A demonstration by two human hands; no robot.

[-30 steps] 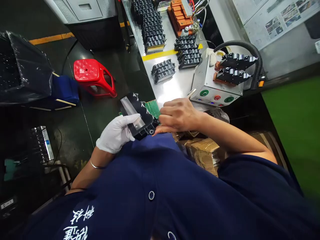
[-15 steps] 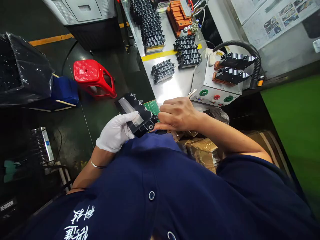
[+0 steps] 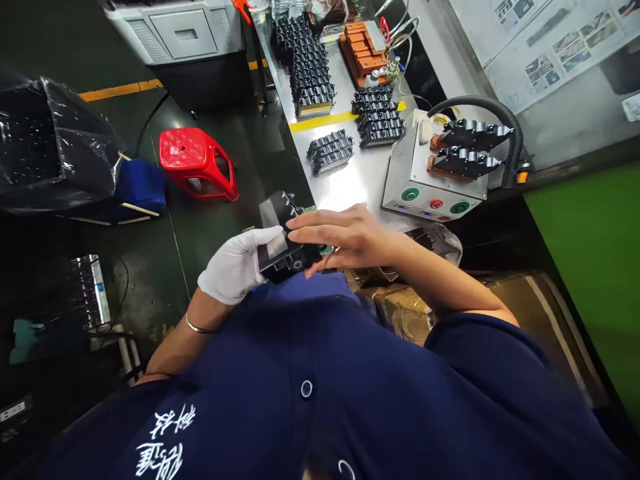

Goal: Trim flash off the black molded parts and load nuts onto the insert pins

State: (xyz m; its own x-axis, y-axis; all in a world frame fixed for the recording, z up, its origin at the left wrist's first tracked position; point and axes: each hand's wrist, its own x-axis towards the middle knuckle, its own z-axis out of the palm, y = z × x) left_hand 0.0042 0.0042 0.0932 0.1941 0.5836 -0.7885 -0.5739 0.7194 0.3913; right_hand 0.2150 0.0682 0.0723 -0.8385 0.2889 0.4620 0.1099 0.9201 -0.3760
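Observation:
My left hand [image 3: 235, 263], in a white glove, grips a black plastic part [image 3: 281, 207] with its thumb on top, in front of my chest. The part carries a clear strip along its face and a round hole at its near edge. My bare right hand [image 3: 345, 237] reaches over the part's right side, its fingers stretched out and apart, two fingertips at the top face and the thumb near the lower edge. A bit of green board shows behind that hand. Whether the right fingers touch the part is hard to tell.
On the metal table [image 3: 313, 123] stand rows of black parts [image 3: 310, 67], a smaller black block [image 3: 330, 152] and an orange fixture [image 3: 363, 50]. A white control box [image 3: 430, 180] holds two black parts. A red stool [image 3: 197, 163] is at the left, cardboard boxes [image 3: 405, 310] at the right.
My right hand has opened from a closed grip at the part's right end and now spreads over it. The black part has tilted in my left hand. The view has shifted slightly.

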